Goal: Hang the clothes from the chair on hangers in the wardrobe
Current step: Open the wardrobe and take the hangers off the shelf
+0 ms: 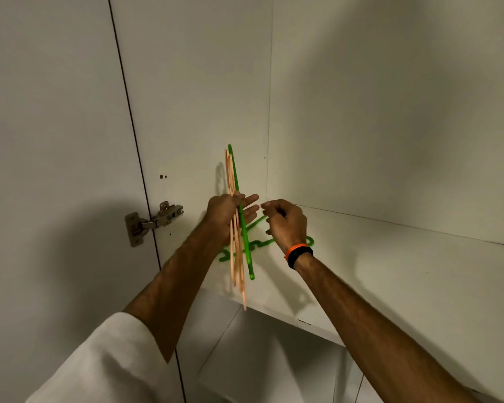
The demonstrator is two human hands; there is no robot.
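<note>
**Hands at the wardrobe shelf, hanger bundle in the left**

Your left hand [227,212], centre of the frame, grips a bundle of hangers seen edge-on: several thin peach hangers [237,251] and one green hanger [243,222] against them. The thumb and palm clamp the bundle; the index and middle fingers [249,199] extend nearly straight past it toward the right. The bundle stands near upright, tilted slightly, its top above the hand and its lower end reaching below the shelf edge.

Your right hand [284,222], just right of centre, is loosely curled, fingertips drawn toward the thumb and pointing at the left hand. You cannot tell whether it pinches anything. It hovers over another green hanger [262,242] lying flat on the white shelf [390,271]; whether it touches that hanger is hidden.

Materials: hangers are smooth slim plastic with rounded ends. Wardrobe panels are matte white laminate. A metal hinge [154,221] sits at the left of the frame on the door edge. An orange-and-black band [299,254] circles the right wrist; a white sleeve [99,359] covers the left upper arm, lower left.
</note>
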